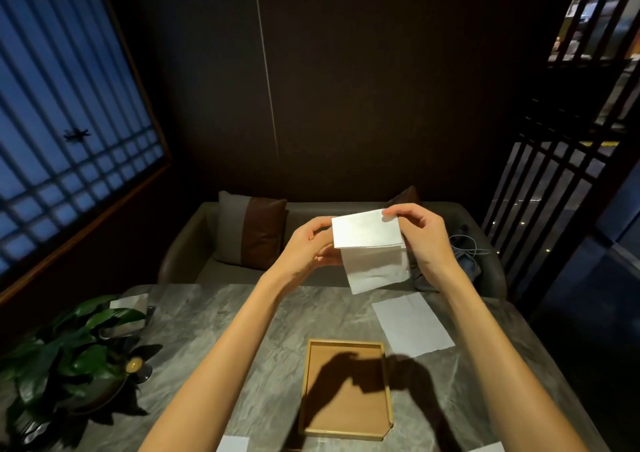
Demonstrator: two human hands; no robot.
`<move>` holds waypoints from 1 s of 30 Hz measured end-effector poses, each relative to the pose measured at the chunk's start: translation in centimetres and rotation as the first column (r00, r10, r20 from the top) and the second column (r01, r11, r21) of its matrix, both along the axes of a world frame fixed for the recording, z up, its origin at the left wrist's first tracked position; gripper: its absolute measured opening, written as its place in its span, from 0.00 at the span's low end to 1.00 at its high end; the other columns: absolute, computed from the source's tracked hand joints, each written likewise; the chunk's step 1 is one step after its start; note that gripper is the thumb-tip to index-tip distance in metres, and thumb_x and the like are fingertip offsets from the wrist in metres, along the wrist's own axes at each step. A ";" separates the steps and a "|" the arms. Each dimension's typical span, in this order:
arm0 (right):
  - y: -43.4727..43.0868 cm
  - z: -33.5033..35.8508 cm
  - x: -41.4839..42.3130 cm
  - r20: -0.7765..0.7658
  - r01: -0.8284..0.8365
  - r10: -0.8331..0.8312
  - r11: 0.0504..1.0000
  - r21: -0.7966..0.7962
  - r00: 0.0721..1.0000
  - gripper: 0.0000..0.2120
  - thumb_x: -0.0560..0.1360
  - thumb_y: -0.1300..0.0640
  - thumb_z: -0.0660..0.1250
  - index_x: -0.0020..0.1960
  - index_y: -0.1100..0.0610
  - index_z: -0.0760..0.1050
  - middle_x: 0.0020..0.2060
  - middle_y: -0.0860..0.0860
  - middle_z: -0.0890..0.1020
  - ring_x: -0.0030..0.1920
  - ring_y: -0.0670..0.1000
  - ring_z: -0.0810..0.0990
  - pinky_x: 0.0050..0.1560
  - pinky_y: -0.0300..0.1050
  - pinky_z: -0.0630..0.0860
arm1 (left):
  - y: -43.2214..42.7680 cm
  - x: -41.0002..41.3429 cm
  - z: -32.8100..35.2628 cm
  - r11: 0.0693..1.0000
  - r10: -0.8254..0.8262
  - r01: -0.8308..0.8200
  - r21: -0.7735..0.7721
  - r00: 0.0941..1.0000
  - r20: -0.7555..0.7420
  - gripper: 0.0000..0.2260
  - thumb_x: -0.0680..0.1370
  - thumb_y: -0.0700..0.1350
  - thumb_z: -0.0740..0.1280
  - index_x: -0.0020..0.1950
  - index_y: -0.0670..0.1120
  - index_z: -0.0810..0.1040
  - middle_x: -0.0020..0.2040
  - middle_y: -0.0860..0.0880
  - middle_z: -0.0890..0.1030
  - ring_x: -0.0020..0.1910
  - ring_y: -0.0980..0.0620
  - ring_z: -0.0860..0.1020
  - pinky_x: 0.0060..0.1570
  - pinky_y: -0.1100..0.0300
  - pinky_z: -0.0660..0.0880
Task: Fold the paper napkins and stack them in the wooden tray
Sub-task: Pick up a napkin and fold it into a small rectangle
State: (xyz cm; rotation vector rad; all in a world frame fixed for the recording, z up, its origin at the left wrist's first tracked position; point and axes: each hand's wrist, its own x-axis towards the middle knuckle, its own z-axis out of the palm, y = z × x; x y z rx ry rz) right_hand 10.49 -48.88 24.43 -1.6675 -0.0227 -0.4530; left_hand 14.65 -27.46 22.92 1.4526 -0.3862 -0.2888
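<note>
Nearest, two white paper corners poke in at the bottom edge of the grey, marble-veined table (214, 327), one sheet corner (232, 444) at lower left and another (490, 447) at lower right. Just beyond them lies the wooden tray (346, 432), a shallow rectangle with a pale raised rim and a smooth tan floor; nothing lies in it, only the dark shadow of the hands. To the left stands a potted plant (79, 344) with glossy dark green leaves, a small round brass-coloured piece among them. Past the tray on the right, a flat napkin (412, 323) rests unfolded on the tabletop, a plain white rectangle set at a slant.

Both bare forearms reach forward over the table. The held napkin (370, 244) hangs in the air above the far edge, thin and soft, its top part doubled over into a crisp band while the lower part drops loose with a slight wrinkle. The left hand (304, 247) pinches its left edge, thumb in front and fingers behind. The right hand (420, 237) grips the upper right corner between thumb and fingertips.

Farther back sits an upholstered bench (194, 240) with a grey-and-brown cushion (249, 232), and a white cable (467, 244) lies on its right side.
</note>
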 end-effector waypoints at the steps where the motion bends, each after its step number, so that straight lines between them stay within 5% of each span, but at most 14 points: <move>1: -0.1 0.1 0.0 0.006 0.004 -0.004 1.000 0.004 1.000 0.15 0.80 0.61 0.65 0.42 0.43 0.83 0.42 0.33 0.84 0.47 0.40 0.83 0.37 0.30 0.78 | 0.0 -0.1 -0.1 1.000 -0.014 0.015 0.004 1.000 -0.009 0.11 0.81 0.48 0.69 0.63 0.50 0.80 0.56 0.50 0.87 0.53 0.48 0.86 0.48 0.55 0.84; 9: -0.8 0.4 0.0 0.001 -0.010 0.010 1.000 -0.014 1.000 0.18 0.80 0.63 0.64 0.42 0.44 0.83 0.44 0.34 0.84 0.56 0.47 0.81 0.52 0.45 0.82 | -0.3 -0.3 0.4 0.998 0.056 -0.057 0.017 0.997 0.056 0.10 0.81 0.43 0.70 0.62 0.47 0.80 0.53 0.51 0.88 0.53 0.52 0.86 0.45 0.62 0.83; 15: -1.3 0.5 -0.1 0.021 -0.022 0.023 0.999 -0.040 1.000 0.20 0.79 0.67 0.62 0.40 0.46 0.84 0.43 0.38 0.85 0.55 0.50 0.82 0.51 0.46 0.81 | -0.5 -0.3 0.8 0.996 0.087 -0.090 0.027 0.991 0.102 0.08 0.81 0.44 0.70 0.60 0.48 0.81 0.52 0.53 0.88 0.51 0.54 0.86 0.44 0.63 0.83; 21: -1.2 0.9 0.0 0.063 0.005 0.000 0.996 -0.084 0.998 0.16 0.79 0.69 0.62 0.41 0.53 0.82 0.48 0.46 0.83 0.57 0.51 0.81 0.57 0.56 0.82 | -1.0 -0.5 1.4 0.993 0.083 -0.086 -0.078 0.996 -0.044 0.12 0.85 0.52 0.61 0.58 0.48 0.81 0.53 0.46 0.88 0.50 0.47 0.87 0.45 0.57 0.84; 25: -1.2 0.9 0.0 0.057 0.015 -0.010 0.995 -0.103 0.998 0.17 0.79 0.69 0.61 0.41 0.52 0.82 0.47 0.45 0.83 0.57 0.49 0.80 0.58 0.56 0.81 | -0.7 -0.6 1.8 0.994 0.087 -0.087 -0.059 0.996 -0.005 0.12 0.80 0.49 0.69 0.62 0.47 0.80 0.51 0.46 0.87 0.45 0.51 0.87 0.44 0.57 0.83; 30: -1.2 0.8 0.2 0.041 -0.020 0.023 0.996 -0.089 0.999 0.17 0.80 0.67 0.61 0.41 0.50 0.82 0.48 0.42 0.82 0.57 0.48 0.80 0.55 0.50 0.83 | -0.3 -0.6 1.7 0.995 0.095 -0.094 -0.015 0.993 0.074 0.10 0.80 0.40 0.71 0.60 0.48 0.80 0.52 0.50 0.88 0.53 0.46 0.86 0.45 0.59 0.84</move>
